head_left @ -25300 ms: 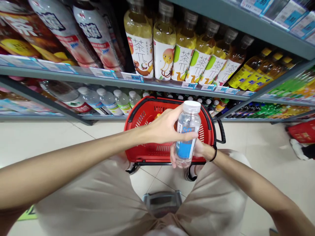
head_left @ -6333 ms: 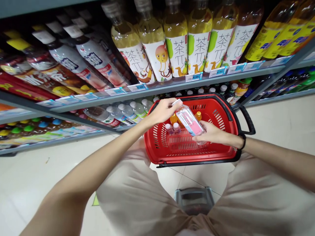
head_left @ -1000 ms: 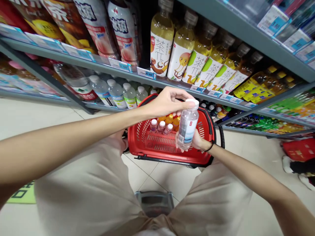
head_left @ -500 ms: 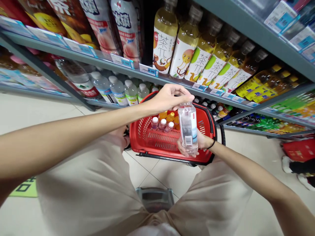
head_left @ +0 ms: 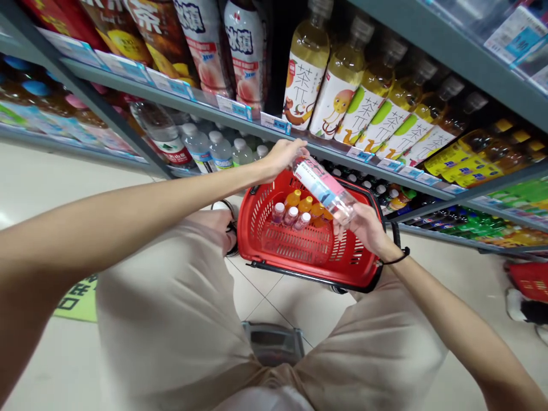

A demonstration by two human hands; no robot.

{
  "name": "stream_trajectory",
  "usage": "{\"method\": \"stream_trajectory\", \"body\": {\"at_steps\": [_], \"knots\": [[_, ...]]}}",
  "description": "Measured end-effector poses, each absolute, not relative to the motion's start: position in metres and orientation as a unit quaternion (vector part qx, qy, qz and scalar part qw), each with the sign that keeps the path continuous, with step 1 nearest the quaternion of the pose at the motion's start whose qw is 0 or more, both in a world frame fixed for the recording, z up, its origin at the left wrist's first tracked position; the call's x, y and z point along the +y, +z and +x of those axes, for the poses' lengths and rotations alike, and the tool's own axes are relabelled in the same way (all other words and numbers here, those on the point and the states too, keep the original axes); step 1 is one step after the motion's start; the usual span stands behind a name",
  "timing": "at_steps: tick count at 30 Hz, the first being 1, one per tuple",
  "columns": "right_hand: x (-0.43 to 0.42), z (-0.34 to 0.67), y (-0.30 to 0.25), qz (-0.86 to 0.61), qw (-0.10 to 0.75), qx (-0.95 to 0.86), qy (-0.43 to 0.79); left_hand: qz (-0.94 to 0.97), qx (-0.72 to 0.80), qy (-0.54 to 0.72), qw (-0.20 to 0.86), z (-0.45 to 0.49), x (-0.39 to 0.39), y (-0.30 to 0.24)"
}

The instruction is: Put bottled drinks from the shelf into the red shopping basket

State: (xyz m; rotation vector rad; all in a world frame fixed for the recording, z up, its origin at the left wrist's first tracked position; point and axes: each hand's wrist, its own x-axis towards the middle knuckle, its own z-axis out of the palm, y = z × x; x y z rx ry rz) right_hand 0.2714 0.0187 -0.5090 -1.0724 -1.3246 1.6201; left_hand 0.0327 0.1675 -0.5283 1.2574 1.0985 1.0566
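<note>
Over a red shopping basket (head_left: 282, 261) I hold a clear plastic bottle (head_left: 319, 185) with a white, pink and blue label. My left hand (head_left: 287, 155) grips its cap end, hiding the cap. The fingers of my right hand (head_left: 363, 225) are closed around its base at the lower right. The bottle lies tilted, its cap end up and to the left. In the basket stand several small bottles: pink ones with white caps (head_left: 291, 217) and orange ones with yellow caps (head_left: 305, 204).
Ahead rise drink shelves (head_left: 317, 140) holding tea bottles (head_left: 306, 68) and water bottles (head_left: 199, 145). A grey stool (head_left: 274, 342) is between my legs. Another red basket (head_left: 531, 279) and a person's shoe (head_left: 514, 304) show at the right. A green floor sign (head_left: 77, 299) lies at the left.
The bottle has gone from nearly upright to strongly tilted and turned, so more of its label faces me. My right hand has moved up and right; the view has shifted left.
</note>
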Motion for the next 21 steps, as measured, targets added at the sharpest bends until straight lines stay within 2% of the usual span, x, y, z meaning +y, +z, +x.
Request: {"method": "stream_trajectory", "body": {"at_steps": [3, 7, 21], "knots": [[0.023, 0.280, -0.503, -0.447, 0.439, -0.560, 0.542, 0.500, 0.459, 0.455, 0.577, 0.034, 0.169, -0.535], [0.025, 0.290, -0.500, -0.458, 0.453, -0.606, 0.466, 0.494, 0.453, 0.444, 0.595, 0.039, 0.163, -0.534], [0.020, 0.311, -0.508, -0.465, 0.362, -0.782, 0.204, 0.504, 0.469, 0.430, 0.584, 0.042, 0.164, -0.542]]}}
